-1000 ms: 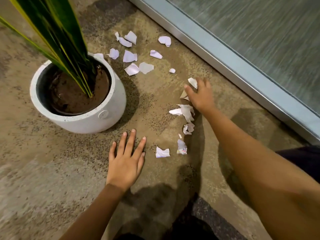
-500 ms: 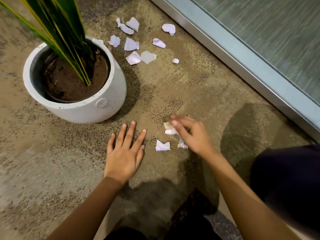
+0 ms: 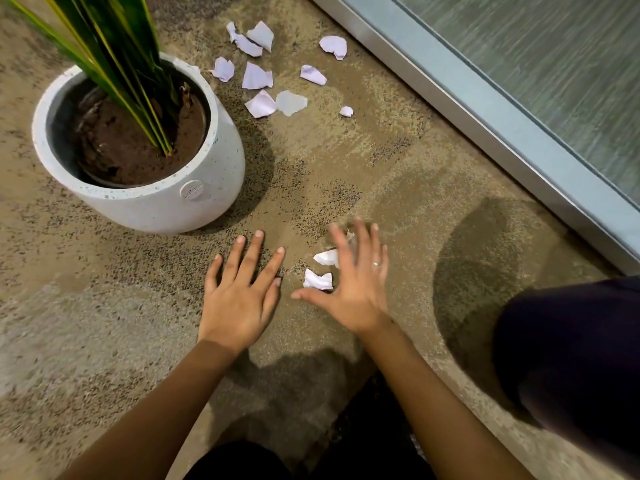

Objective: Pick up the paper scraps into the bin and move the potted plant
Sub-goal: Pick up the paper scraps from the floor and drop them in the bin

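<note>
A white speckled pot with brown soil and long green leaves stands on the carpet at the upper left. Several white paper scraps lie scattered behind and to the right of the pot. My left hand lies flat on the carpet, fingers spread, holding nothing. My right hand is spread over a small heap of scraps, fingers apart and blurred. Some of the heap is hidden under the palm. No bin is in view.
A metal door frame with a ribbed glass panel runs diagonally along the right. My dark-clothed knee is at the lower right. Brown carpet covers the floor between the heap and the far scraps.
My right hand swept scraps from near the door frame back toward my left hand, gathering them into a small heap. It has spread wider over them now. The left hand has stayed flat.
</note>
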Demonstrator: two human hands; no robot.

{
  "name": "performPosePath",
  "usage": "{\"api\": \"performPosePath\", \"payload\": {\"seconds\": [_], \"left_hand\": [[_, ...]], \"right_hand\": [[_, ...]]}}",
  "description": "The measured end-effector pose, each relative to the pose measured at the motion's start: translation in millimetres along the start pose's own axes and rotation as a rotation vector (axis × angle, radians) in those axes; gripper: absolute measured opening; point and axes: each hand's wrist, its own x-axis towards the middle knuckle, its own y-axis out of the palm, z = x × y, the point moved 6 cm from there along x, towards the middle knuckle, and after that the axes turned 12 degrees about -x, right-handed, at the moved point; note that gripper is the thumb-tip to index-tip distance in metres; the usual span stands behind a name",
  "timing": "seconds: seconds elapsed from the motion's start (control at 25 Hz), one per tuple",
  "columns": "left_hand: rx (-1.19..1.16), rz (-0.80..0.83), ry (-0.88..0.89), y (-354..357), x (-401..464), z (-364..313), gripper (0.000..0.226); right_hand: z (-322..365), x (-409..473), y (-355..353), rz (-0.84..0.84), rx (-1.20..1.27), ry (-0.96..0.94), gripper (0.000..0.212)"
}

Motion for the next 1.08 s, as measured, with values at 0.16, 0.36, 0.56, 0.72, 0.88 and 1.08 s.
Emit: {"api": "performPosePath", "payload": {"seconds": [0.16, 0.36, 0.56, 0.72, 0.88, 1.08], "left_hand": [[0.006, -0.006, 0.003, 1.4, -0.1, -0.1, 0.051], [0.003, -0.010, 0.005, 3.8, -0.8, 1.9, 0.050], [0.002, -0.018, 0.013, 5.6, -1.1, 3.3, 0.050], [-0.027, 0.007, 0.000, 5.4, -0.5, 3.1, 0.050], [-0.037, 0.113, -0.056, -0.6, 2.6, -7.9, 0.053], [0.008, 0.390, -0.255, -5.5, 16.8, -36.7, 0.055]], "right_hand": [[12.1, 11.1, 4.5, -0.094, -0.140, -0.042, 0.043], [-12.7, 32.7, -5.6, 0.023, 0.051, 0.003, 0.029], [-60.9, 51.7, -30.1, -0.093, 0.766, 0.452, 0.007], [-63.6, 27.0, -33.7, 0.085, 1.464, 0.696, 0.009], [-52.5, 3.8, -80.3, 0.013, 1.644, 0.659, 0.014], [-47.9, -28.2, -196.4, -0.355, 1.446, 0.467, 0.017]]}}
